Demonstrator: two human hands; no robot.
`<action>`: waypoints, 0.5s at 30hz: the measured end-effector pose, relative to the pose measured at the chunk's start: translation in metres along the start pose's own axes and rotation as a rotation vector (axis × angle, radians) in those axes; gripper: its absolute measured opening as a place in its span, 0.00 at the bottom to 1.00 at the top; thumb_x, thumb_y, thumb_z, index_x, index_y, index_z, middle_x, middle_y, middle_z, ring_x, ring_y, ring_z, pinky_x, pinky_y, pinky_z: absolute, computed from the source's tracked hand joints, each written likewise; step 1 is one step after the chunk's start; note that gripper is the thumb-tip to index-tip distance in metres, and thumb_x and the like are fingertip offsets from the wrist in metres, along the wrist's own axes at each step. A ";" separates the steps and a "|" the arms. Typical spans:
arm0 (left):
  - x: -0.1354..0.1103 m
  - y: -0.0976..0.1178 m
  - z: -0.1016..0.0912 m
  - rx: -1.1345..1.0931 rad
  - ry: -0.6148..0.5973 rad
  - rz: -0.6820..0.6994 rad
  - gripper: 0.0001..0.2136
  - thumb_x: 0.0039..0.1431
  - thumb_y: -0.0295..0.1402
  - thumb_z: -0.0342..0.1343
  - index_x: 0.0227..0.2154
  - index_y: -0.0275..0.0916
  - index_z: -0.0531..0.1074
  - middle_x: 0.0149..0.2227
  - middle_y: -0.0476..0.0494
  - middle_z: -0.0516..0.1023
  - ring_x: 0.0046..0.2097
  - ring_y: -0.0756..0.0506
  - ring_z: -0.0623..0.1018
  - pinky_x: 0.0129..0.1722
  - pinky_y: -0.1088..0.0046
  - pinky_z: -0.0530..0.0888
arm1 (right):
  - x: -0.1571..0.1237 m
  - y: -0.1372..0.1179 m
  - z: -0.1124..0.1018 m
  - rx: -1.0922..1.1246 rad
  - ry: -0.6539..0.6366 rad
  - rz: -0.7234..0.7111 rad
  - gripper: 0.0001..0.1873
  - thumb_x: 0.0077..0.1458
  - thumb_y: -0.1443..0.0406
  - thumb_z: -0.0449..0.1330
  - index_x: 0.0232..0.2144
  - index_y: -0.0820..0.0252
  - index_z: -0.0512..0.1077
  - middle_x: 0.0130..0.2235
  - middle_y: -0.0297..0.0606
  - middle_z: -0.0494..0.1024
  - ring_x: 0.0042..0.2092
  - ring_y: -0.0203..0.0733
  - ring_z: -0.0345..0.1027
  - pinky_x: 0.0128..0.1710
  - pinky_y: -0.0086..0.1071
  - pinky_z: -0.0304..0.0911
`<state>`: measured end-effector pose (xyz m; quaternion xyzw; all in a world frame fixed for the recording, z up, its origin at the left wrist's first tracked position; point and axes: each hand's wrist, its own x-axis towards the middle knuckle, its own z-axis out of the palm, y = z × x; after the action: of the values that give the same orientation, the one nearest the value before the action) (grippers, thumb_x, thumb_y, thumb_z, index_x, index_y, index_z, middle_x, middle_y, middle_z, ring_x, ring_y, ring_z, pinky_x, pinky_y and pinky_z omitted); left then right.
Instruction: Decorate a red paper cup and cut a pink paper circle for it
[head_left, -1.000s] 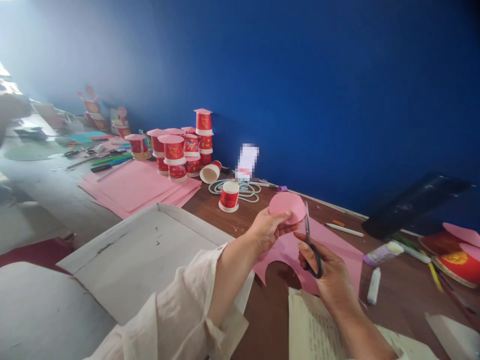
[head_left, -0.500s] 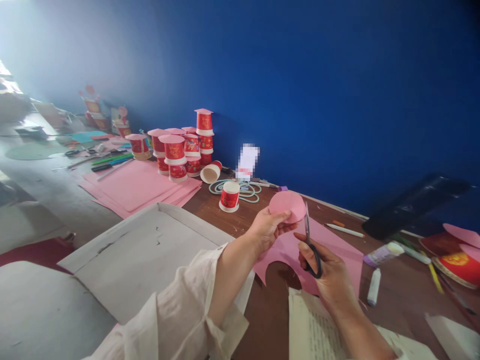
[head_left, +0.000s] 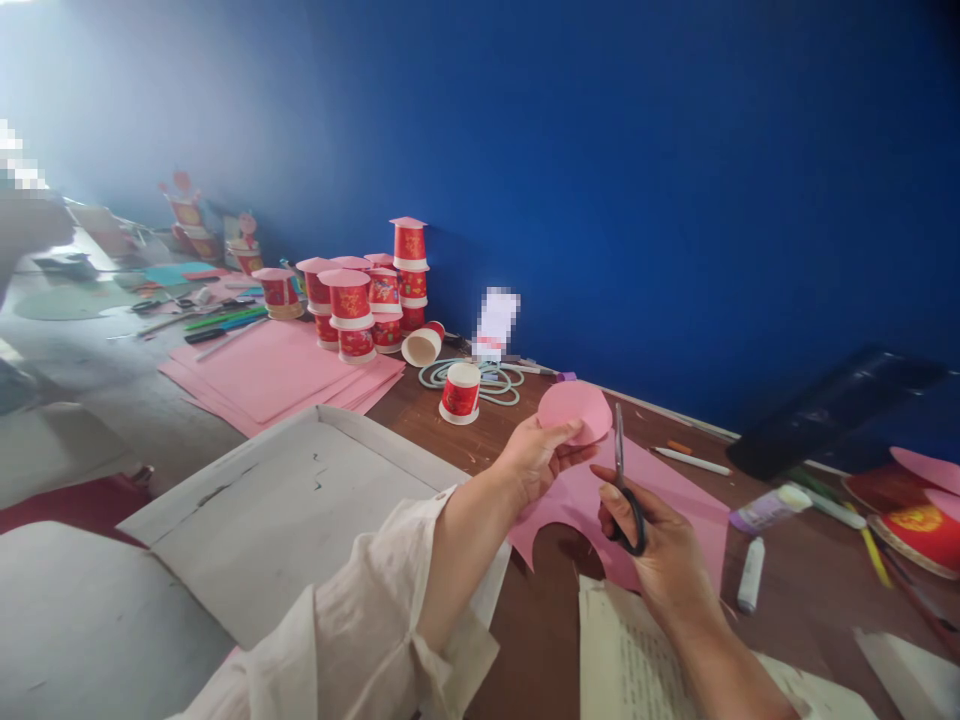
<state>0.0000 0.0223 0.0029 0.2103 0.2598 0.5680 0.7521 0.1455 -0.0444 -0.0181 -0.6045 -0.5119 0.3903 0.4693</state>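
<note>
My left hand [head_left: 534, 458] pinches a round pink paper disc [head_left: 575, 411], held up above the brown table [head_left: 540, 620]. Just to its right, my right hand [head_left: 654, 545] grips black-handled scissors [head_left: 624, 480] with the blades pointing up beside the disc's edge. Under both hands lies a pink sheet [head_left: 660, 510] with a curved piece cut out of its near edge. A red paper cup [head_left: 459, 392] stands upside down beyond my left hand.
Stacked red cups [head_left: 371, 295] and pink sheets [head_left: 270, 372] lie at the back left. A white cardboard tray [head_left: 285, 510] sits at my left. A glue stick [head_left: 769, 508], a white marker [head_left: 750, 575], pens and red cone shapes [head_left: 911, 525] lie at right. Printed paper [head_left: 637, 650] lies below my right hand. A coiled cord [head_left: 487, 378] is by the blue wall.
The scissors have shifted very slightly to the right of the disc. Otherwise both hands stay where they were.
</note>
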 end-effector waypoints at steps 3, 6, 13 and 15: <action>-0.001 0.001 0.000 -0.035 -0.002 -0.022 0.11 0.56 0.22 0.61 0.42 0.29 0.71 0.38 0.36 0.80 0.39 0.44 0.82 0.50 0.62 0.78 | 0.000 0.000 0.000 -0.007 -0.029 0.000 0.39 0.44 0.40 0.66 0.50 0.62 0.79 0.24 0.34 0.72 0.29 0.38 0.66 0.29 0.32 0.63; -0.001 0.001 0.001 -0.052 0.003 -0.024 0.11 0.55 0.21 0.61 0.41 0.30 0.71 0.38 0.36 0.81 0.39 0.45 0.82 0.50 0.61 0.78 | 0.001 0.002 0.000 -0.005 -0.042 -0.017 0.38 0.46 0.40 0.66 0.50 0.62 0.79 0.24 0.35 0.73 0.29 0.38 0.66 0.29 0.32 0.62; 0.001 -0.004 0.002 -0.065 0.031 -0.030 0.10 0.51 0.20 0.63 0.35 0.32 0.71 0.35 0.38 0.80 0.38 0.45 0.81 0.51 0.59 0.77 | 0.003 0.006 -0.001 0.004 -0.041 -0.035 0.39 0.45 0.40 0.66 0.50 0.62 0.79 0.24 0.34 0.72 0.28 0.38 0.66 0.30 0.33 0.63; 0.000 -0.004 0.002 -0.060 0.036 -0.032 0.09 0.51 0.19 0.62 0.35 0.32 0.71 0.34 0.38 0.80 0.37 0.45 0.81 0.50 0.60 0.78 | 0.003 0.006 -0.001 0.005 -0.044 -0.024 0.39 0.44 0.40 0.66 0.50 0.61 0.78 0.24 0.33 0.71 0.28 0.38 0.65 0.30 0.32 0.63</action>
<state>0.0045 0.0213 0.0017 0.1730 0.2594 0.5670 0.7624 0.1482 -0.0422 -0.0235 -0.5882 -0.5286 0.3992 0.4640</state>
